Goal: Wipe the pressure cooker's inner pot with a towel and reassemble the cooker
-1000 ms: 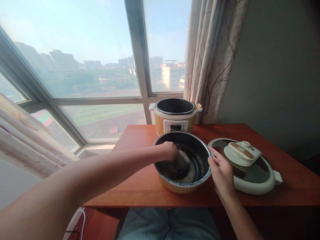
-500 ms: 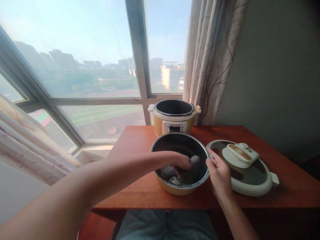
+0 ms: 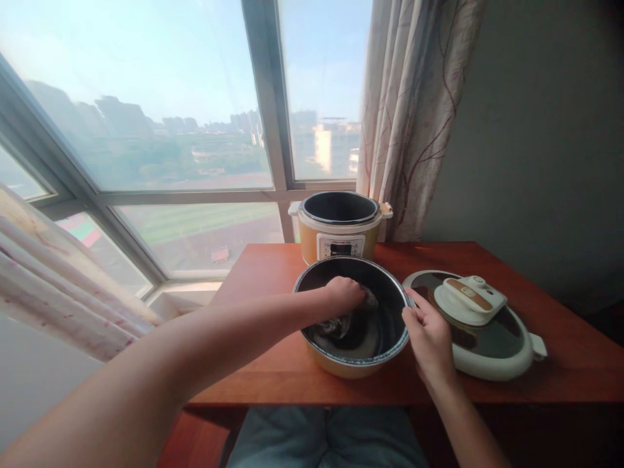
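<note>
Inside the dark inner pot (image 3: 351, 372), my left hand (image 3: 345, 294) is closed on a grey cloth (image 3: 336, 326). Part of the cloth shows below and beside the fingers, against the pot's inner wall and floor. My right hand (image 3: 429, 335) grips the pot's right rim, thumb on the near side and fingers around the edge. The pot has a yellowish outside and stands on the table near its front edge, its mouth facing up. My left fingertips are partly hidden by the hand itself.
Behind the pot stands the pressure cooker body (image 3: 336, 237), uncovered, with a front control panel. A round lid (image 3: 480, 328) with a white handle lies to the right on the reddish wooden table (image 3: 550, 338). Windows and a curtain (image 3: 404, 117) border the table's back.
My left hand has moved with the cloth from the pot's right middle toward its far left inner wall. The right hand stays on the rim.
</note>
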Motion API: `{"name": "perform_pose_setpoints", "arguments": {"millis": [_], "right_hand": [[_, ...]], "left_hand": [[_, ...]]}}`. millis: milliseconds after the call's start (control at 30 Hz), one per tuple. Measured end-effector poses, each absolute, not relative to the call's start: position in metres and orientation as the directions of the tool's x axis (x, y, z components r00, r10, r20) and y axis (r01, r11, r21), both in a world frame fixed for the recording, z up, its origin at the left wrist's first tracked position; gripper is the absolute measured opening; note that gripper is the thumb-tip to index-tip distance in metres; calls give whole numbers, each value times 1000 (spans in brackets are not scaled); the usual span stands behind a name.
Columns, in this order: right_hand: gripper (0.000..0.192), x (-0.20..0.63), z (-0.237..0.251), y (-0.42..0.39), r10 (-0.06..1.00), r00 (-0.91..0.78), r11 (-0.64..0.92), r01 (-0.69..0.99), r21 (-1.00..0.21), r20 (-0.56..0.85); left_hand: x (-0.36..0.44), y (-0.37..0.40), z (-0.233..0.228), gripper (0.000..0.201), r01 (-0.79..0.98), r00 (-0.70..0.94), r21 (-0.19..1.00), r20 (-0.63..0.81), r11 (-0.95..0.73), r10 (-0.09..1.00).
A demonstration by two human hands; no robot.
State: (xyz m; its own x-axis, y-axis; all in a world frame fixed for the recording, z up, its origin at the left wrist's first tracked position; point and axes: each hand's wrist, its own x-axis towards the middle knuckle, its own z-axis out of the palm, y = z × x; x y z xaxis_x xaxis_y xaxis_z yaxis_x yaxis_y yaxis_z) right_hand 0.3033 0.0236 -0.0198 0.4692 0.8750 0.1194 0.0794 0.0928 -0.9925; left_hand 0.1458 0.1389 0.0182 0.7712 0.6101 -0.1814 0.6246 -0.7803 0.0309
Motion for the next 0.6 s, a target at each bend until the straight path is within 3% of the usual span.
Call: {"name": "perform_pose_setpoints", "arguments": {"millis": [100, 200, 333, 500, 600], "right_hand": [[70, 303, -19, 24, 873, 473, 90, 79, -993, 117], [72, 303, -18, 24, 870, 481, 78, 82, -994, 108], [73, 303, -20, 24, 873, 478, 74, 59, -996, 93], [73, 304, -19, 24, 877, 473, 58, 68, -996, 84], [73, 304, -16, 23, 877, 474, 52, 82, -995, 84]], "left_hand": [[147, 133, 17, 30, 419, 864, -248, -189, -874, 468], [148, 130, 29, 28, 237, 908, -312, -267, -920, 324], [149, 121, 47, 24, 173, 909, -159, -353, -972, 219], [149, 104, 49, 24, 308, 857, 39, -444, -951, 259], [144, 107, 41, 17, 419, 832, 229, -485, -879, 270]]}}
